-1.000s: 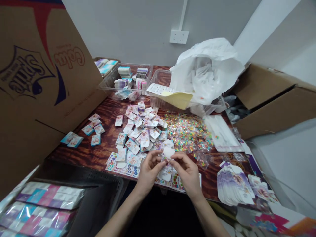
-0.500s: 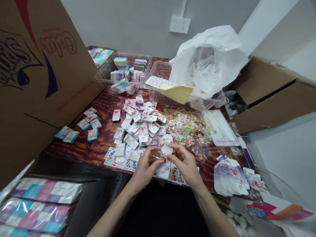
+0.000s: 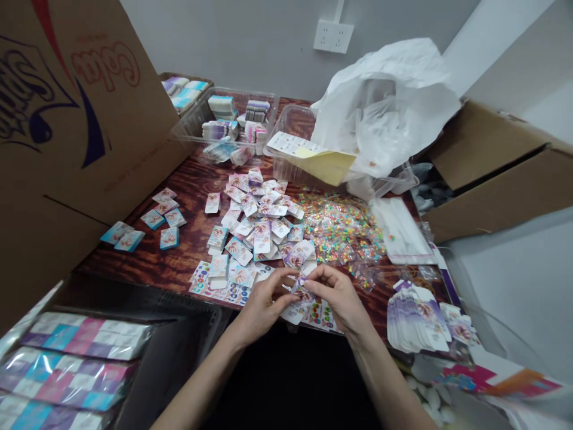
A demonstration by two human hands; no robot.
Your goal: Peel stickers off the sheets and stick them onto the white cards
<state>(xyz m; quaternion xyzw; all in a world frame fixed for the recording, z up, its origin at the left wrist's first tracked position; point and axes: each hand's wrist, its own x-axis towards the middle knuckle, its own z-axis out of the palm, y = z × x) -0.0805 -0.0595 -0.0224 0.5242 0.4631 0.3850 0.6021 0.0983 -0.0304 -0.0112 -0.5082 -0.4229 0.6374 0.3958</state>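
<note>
Two bare hands meet at the near edge of the loose pile of printed cards (image 3: 262, 224), which lies on a dark-grained wooden table (image 3: 188, 263). The left hand (image 3: 264, 298) and the right hand (image 3: 333, 295) are both curled closed, pinching a small printed piece (image 3: 299, 285) between their fingertips, just in front of the pile. It is too small to tell whether the piece is a card or a packet. Sticker sheets (image 3: 320, 313) lie under the hands, touching the pile's near edge. To the pile's right spreads a heap of small clear packets (image 3: 340, 230), and further right lies a fanned stack of purple-edged cards (image 3: 416, 319). Behind the pile stands a clear plastic tub of stacked cards (image 3: 224, 128).
</note>
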